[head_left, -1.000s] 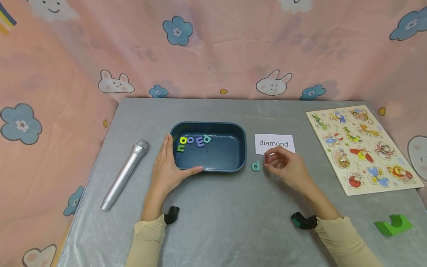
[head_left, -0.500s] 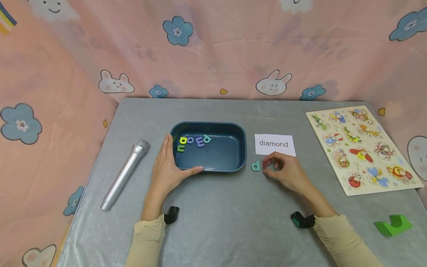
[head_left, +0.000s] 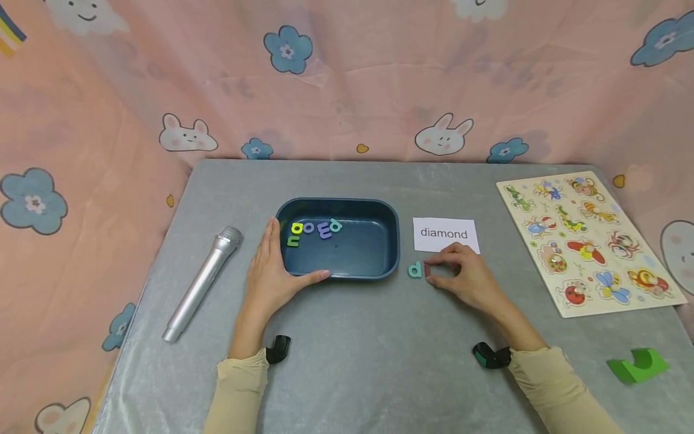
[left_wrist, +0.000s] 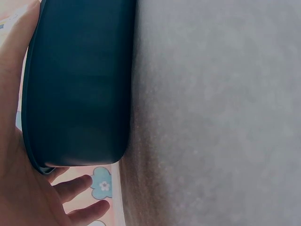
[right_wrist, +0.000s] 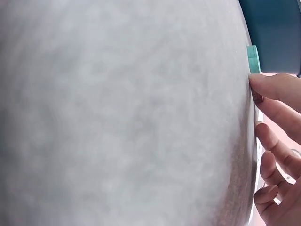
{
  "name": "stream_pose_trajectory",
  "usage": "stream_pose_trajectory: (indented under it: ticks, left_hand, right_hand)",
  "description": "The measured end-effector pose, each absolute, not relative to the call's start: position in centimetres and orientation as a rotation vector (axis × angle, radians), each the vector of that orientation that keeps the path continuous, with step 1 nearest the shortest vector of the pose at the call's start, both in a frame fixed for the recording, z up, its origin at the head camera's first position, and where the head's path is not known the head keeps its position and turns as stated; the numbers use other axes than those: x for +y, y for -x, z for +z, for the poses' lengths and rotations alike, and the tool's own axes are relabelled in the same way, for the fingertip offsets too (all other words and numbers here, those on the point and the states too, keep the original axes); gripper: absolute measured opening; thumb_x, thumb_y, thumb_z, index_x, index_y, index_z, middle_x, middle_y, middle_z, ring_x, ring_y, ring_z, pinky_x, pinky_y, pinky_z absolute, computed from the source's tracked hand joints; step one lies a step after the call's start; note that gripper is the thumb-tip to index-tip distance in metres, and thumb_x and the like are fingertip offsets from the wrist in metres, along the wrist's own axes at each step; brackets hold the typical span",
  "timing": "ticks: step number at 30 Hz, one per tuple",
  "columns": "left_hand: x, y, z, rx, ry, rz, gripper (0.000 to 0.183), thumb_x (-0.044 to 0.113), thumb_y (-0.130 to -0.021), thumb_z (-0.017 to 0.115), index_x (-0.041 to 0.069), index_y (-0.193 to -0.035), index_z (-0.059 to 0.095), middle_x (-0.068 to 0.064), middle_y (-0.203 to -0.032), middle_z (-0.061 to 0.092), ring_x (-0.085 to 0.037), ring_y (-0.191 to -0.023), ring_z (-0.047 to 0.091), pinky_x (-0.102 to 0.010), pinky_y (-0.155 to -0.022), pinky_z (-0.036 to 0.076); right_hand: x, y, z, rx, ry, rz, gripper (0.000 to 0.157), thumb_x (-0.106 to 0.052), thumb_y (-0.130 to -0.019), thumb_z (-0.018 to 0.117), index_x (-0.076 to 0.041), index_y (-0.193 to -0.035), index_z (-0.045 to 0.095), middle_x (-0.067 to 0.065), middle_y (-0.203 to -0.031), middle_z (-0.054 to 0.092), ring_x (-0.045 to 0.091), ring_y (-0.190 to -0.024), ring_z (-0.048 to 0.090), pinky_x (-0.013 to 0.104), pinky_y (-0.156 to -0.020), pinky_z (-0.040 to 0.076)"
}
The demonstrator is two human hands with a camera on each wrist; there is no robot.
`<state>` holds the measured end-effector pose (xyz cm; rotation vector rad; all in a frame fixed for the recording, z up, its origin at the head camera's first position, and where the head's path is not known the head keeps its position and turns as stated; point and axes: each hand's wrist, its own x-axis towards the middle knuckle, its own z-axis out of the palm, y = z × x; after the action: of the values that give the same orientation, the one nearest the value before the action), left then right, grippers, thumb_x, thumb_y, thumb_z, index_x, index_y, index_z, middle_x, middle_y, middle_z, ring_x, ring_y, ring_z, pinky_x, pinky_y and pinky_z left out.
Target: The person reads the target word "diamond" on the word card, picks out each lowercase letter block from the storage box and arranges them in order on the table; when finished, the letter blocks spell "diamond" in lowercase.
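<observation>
My left hand rests against the left front corner of a dark blue tray, fingers straight along its left side and thumb along the front rim. Inside the tray lie several coloured letters, among them a purple m and a lime-green n. Between thumb and index finger, my right hand pinches a narrow dark red letter piece, partly hidden by the fingertips. Just left of it on the table is a teal d. A white card printed "diamond" lies behind the right hand.
A silver microphone lies left of the left hand. On the right is a wooden puzzle board with insect pictures. A green block with a curved notch sits at the front right of the grey table.
My right hand has brought the red letter piece down and left, right beside the teal d. The card's printed word came fully into view. My left hand and the tray stayed put.
</observation>
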<state>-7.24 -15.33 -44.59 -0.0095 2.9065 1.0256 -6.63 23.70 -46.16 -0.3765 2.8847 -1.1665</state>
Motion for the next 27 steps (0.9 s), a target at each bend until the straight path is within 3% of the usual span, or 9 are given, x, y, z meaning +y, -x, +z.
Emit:
stream_pose_trajectory:
  ticks: [12,23,27]
  left_hand:
    - [-15.3,7.2,-44.6,2.9,0.019,1.021,0.148,0.073,-0.068,0.089,0.024,-0.172,-0.004,-0.006,-0.181,0.002,-0.034,-0.167,0.01,-0.07,-0.128,0.017]
    - [-15.3,7.2,-44.5,2.904,0.018,1.019,0.147,0.073,-0.068,0.089,0.023,-0.172,-0.003,-0.005,-0.181,0.002,-0.034,-0.167,0.011,-0.07,-0.128,0.018]
    - [-15.4,7.3,-44.6,2.905,0.016,1.022,0.148,0.073,-0.069,0.089,0.024,-0.172,-0.004,-0.005,-0.181,0.002,-0.034,-0.167,0.011,-0.07,-0.128,0.018]
  right_hand:
    - [23.0,6.8,-44.9,2.909,0.312,-1.118,0.031,-0.006,-0.08,0.091,-0.005,-0.109,0.082,0.01,-0.101,0.072,0.024,-0.09,0.055,0.032,-0.078,0.042]
    - [19.1,7.5,-42.7,2.883,0.334,-1.482,0.03,-0.008,-0.086,0.088,-0.005,-0.113,0.077,0.01,-0.098,0.071,0.016,-0.09,0.057,0.024,-0.07,0.041]
    - [17.3,8.2,-42.0,2.802,0.364,-1.573,0.033,-0.009,-0.086,0.089,-0.004,-0.116,0.076,0.013,-0.099,0.071,0.024,-0.094,0.06,0.029,-0.074,0.041]
